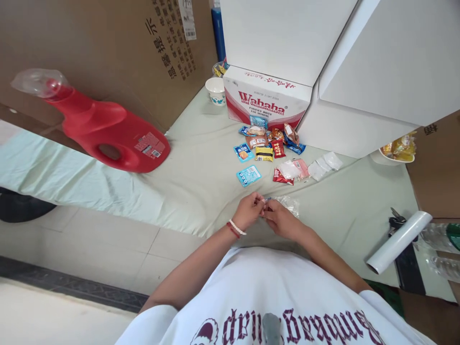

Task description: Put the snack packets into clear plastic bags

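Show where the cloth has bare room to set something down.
Two broad patches of pale green cloth are bare: one between the red plastic jug and the blue packets; another between the right hand and the glossy white roll, below the small white packets. It is crowded before the red-and-white cardboard carton, among colourful snack packets, and around the roll.

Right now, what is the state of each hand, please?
Left hand: closed, fingertips pinched; any held thing is too small to tell.
Right hand: closed, fingertips at the left's, near clear plastic; its hold cannot be told.
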`<control>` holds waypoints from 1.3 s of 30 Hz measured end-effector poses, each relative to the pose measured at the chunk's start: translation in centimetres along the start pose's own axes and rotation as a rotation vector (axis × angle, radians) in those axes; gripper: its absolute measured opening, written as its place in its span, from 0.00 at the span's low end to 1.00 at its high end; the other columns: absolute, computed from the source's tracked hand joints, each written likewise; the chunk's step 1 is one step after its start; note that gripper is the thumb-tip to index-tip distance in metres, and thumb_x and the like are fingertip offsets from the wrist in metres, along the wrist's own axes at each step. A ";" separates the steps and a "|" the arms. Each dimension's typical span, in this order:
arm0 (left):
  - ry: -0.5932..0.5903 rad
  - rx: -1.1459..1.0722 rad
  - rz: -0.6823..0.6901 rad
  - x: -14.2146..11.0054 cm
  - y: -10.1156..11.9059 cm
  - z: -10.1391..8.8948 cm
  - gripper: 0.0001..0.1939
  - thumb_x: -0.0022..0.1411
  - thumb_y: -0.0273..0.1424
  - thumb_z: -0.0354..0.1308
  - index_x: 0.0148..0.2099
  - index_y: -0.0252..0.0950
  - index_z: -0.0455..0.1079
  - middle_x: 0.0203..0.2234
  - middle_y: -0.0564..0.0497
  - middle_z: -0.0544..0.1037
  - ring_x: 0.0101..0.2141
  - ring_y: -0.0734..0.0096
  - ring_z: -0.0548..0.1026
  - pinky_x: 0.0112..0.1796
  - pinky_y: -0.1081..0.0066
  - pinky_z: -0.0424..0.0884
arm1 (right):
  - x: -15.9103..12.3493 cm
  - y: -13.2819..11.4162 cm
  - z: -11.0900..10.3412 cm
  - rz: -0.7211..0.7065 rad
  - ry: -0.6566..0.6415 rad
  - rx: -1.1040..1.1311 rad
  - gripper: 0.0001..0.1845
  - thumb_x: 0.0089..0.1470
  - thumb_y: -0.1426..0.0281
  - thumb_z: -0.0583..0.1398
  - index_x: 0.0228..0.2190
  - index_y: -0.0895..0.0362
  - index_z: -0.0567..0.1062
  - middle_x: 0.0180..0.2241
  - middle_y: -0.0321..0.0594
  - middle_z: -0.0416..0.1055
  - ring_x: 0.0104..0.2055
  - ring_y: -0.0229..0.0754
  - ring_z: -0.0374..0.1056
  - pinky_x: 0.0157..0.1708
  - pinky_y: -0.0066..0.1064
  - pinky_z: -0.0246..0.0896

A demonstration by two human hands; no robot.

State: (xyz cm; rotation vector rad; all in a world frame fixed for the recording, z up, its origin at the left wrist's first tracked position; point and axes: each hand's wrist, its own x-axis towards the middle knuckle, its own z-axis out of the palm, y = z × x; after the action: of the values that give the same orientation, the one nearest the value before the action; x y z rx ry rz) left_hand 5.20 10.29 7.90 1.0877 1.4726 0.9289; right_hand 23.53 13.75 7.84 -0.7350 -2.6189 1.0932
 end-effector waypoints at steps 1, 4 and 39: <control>0.010 0.119 0.028 0.3 -0.1 0.8 0.09 0.68 0.33 0.50 0.36 0.37 0.68 0.24 0.52 0.77 0.26 0.69 0.76 0.33 0.69 0.71 | -0.4 0.3 -0.3 0.005 0.032 0.048 0.18 0.64 0.73 0.52 0.46 0.52 0.81 0.45 0.46 0.72 0.49 0.48 0.67 0.50 0.41 0.66; 0.044 0.523 0.122 0.7 0.0 1.9 0.15 0.70 0.30 0.47 0.39 0.38 0.75 0.32 0.47 0.81 0.36 0.63 0.78 0.39 0.66 0.69 | -2.2 1.5 -1.2 0.202 0.280 -0.019 0.18 0.65 0.70 0.53 0.51 0.52 0.78 0.48 0.47 0.73 0.51 0.49 0.67 0.53 0.44 0.66; -0.324 -0.166 0.182 -2.1 -0.1 4.2 0.24 0.55 0.30 0.57 0.54 0.42 0.61 0.37 0.51 0.69 0.33 0.71 0.71 0.31 0.70 0.73 | -7.6 5.7 -1.7 0.673 0.846 0.774 0.22 0.51 0.56 0.66 0.44 0.53 0.75 0.37 0.38 0.76 0.36 0.42 0.72 0.40 0.36 0.71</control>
State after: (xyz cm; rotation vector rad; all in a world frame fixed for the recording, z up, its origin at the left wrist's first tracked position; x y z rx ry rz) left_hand 9.46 8.27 7.72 1.1992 1.0280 0.9327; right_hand 32.76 14.21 5.03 -1.4680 -1.1280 1.3781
